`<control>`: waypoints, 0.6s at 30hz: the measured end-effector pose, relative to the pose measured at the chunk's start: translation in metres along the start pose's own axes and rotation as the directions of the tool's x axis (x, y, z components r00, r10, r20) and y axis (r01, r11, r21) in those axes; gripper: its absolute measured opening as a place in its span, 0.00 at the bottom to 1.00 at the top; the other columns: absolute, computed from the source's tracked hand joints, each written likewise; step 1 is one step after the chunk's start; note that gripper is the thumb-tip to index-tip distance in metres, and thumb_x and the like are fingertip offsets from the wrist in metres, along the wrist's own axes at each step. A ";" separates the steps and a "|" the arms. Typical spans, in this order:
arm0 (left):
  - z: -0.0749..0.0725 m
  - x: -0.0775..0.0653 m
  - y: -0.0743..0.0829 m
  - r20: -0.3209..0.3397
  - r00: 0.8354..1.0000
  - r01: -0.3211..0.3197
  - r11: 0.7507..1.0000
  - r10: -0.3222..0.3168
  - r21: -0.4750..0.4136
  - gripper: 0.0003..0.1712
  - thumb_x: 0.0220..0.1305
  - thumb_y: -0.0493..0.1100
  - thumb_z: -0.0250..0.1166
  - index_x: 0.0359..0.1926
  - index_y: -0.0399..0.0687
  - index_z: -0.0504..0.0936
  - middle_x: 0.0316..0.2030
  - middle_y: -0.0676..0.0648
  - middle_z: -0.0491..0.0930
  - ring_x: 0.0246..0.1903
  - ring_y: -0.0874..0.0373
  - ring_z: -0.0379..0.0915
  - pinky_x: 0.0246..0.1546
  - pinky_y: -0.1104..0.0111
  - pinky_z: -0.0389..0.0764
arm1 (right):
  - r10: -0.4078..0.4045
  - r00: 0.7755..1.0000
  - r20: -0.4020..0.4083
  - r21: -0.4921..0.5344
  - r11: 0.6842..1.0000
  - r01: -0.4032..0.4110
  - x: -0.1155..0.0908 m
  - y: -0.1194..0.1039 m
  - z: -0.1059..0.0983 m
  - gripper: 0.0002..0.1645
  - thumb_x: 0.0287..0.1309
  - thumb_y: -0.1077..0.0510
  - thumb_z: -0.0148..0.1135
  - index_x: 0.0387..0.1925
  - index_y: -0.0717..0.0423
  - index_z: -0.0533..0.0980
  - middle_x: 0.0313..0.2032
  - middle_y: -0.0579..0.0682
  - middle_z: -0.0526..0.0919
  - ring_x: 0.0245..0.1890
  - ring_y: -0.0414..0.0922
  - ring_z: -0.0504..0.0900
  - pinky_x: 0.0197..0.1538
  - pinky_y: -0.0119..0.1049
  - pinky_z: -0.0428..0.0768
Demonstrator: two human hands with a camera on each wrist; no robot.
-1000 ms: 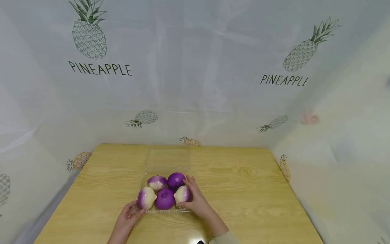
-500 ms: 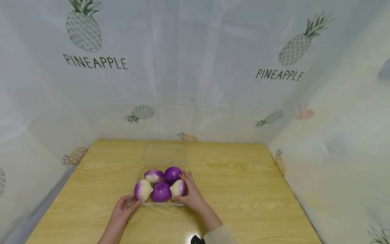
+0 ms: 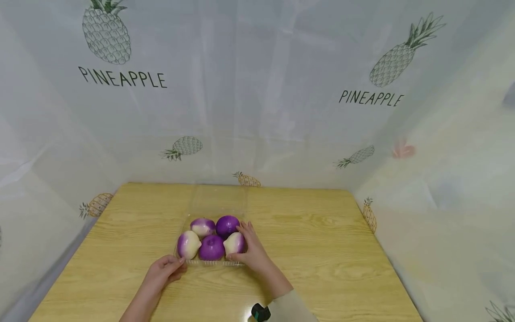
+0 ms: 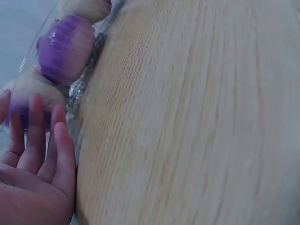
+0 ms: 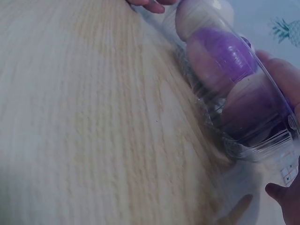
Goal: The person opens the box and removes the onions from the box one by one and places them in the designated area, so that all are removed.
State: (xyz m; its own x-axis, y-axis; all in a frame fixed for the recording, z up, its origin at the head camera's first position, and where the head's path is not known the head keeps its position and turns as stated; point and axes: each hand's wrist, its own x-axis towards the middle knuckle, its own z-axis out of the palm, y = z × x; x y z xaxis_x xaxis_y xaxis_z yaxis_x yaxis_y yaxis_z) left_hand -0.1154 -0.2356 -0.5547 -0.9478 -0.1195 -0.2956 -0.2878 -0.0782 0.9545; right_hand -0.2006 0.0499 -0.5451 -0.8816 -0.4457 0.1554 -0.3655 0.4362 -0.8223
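A clear plastic box (image 3: 209, 263) on the table holds several purple-and-white turnips, such as the purple middle one (image 3: 211, 247). My left hand (image 3: 161, 270) rests at the near left corner, thumb tip at the rim below the left turnip (image 3: 188, 244). Its other fingers (image 4: 35, 136) look fairly straight in the left wrist view, close against the box. My right hand (image 3: 255, 255) reaches around the right-hand turnip (image 3: 234, 243), thumb on the near side and fingers on the far side. The right wrist view shows only parts of that hand, beside the box wall.
The clear lid (image 3: 218, 200) lies folded back behind the box, flat on the wooden table (image 3: 297, 223). A white pineapple-print curtain (image 3: 257, 112) encloses the back and sides. A dark device (image 3: 260, 312) sits at the right wrist.
The view has tilted slightly, so the scene sits higher in the frame. Fingertips of the left hand now show below the thumb. The right hand keeps its place around the turnip.
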 end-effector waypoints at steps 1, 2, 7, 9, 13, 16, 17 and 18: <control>0.000 0.000 0.001 0.008 1.000 0.005 1.000 -0.005 -0.008 0.10 0.67 0.40 0.63 0.29 0.40 0.77 0.35 0.42 0.84 0.37 0.53 0.82 0.37 0.67 0.84 | 0.002 1.000 0.008 -0.010 1.000 -0.002 0.001 0.000 -0.001 0.56 0.44 0.49 0.80 0.70 0.59 0.61 0.74 0.58 0.52 0.75 0.55 0.38 0.71 0.62 0.46; 0.000 0.000 0.002 0.014 1.000 0.012 1.000 -0.012 -0.013 0.10 0.68 0.40 0.63 0.29 0.39 0.78 0.36 0.42 0.85 0.38 0.54 0.82 0.38 0.67 0.84 | 0.010 1.000 0.017 -0.019 1.000 -0.009 0.002 -0.001 -0.002 0.55 0.44 0.49 0.79 0.71 0.59 0.61 0.74 0.57 0.51 0.75 0.55 0.38 0.71 0.62 0.46; 0.002 -0.002 0.002 -0.002 0.999 0.040 0.999 -0.040 -0.037 0.11 0.67 0.41 0.64 0.30 0.37 0.80 0.38 0.42 0.85 0.40 0.53 0.83 0.39 0.67 0.84 | 0.014 0.998 0.055 -0.103 0.995 -0.008 0.007 -0.006 -0.008 0.54 0.45 0.47 0.79 0.70 0.57 0.63 0.73 0.58 0.54 0.74 0.57 0.40 0.70 0.63 0.49; 0.003 -0.003 0.003 -0.009 0.999 0.047 0.998 -0.047 -0.043 0.11 0.67 0.41 0.64 0.30 0.37 0.80 0.39 0.41 0.85 0.41 0.52 0.83 0.39 0.66 0.85 | 0.008 0.998 0.067 -0.164 0.987 0.003 0.010 -0.011 -0.012 0.52 0.44 0.46 0.79 0.69 0.56 0.65 0.72 0.57 0.58 0.74 0.59 0.43 0.70 0.64 0.50; 0.002 -0.004 0.005 0.016 0.998 0.065 0.995 -0.064 -0.075 0.11 0.70 0.40 0.60 0.31 0.39 0.79 0.40 0.42 0.85 0.41 0.52 0.83 0.41 0.65 0.85 | -0.008 0.995 0.096 -0.318 0.947 0.039 0.016 -0.023 -0.018 0.48 0.44 0.44 0.78 0.66 0.53 0.69 0.67 0.54 0.66 0.72 0.59 0.51 0.71 0.61 0.50; -0.001 -0.006 0.007 0.068 0.995 0.085 0.988 -0.077 -0.133 0.12 0.73 0.42 0.56 0.35 0.40 0.81 0.41 0.43 0.85 0.42 0.52 0.83 0.43 0.63 0.84 | -0.014 0.994 0.113 -0.410 0.910 0.059 0.022 -0.032 -0.020 0.44 0.43 0.43 0.78 0.62 0.52 0.73 0.61 0.52 0.72 0.67 0.56 0.61 0.69 0.56 0.57; -0.001 -0.006 0.007 0.089 0.993 0.093 0.985 -0.080 -0.148 0.13 0.73 0.42 0.55 0.37 0.40 0.81 0.41 0.44 0.85 0.43 0.52 0.82 0.44 0.63 0.84 | -0.007 0.993 0.116 -0.433 0.900 0.057 0.023 -0.035 -0.020 0.42 0.42 0.43 0.79 0.61 0.51 0.75 0.59 0.51 0.73 0.64 0.54 0.64 0.67 0.54 0.60; -0.002 -0.007 0.007 0.110 0.990 0.103 0.981 -0.085 -0.166 0.13 0.74 0.43 0.54 0.38 0.40 0.82 0.42 0.44 0.85 0.43 0.52 0.82 0.45 0.62 0.84 | 0.005 0.993 0.121 -0.448 0.893 0.051 0.025 -0.037 -0.020 0.41 0.41 0.44 0.79 0.59 0.50 0.76 0.56 0.50 0.74 0.62 0.52 0.66 0.64 0.52 0.63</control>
State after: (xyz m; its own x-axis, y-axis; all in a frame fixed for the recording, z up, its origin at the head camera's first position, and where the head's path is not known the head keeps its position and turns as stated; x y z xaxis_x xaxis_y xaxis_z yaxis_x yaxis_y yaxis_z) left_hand -0.1109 -0.2374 -0.5462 -0.9291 -0.0033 -0.3699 -0.3570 -0.2533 0.8991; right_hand -0.2148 0.0386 -0.4999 -0.8404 -0.5354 0.0839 -0.5048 0.7170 -0.4807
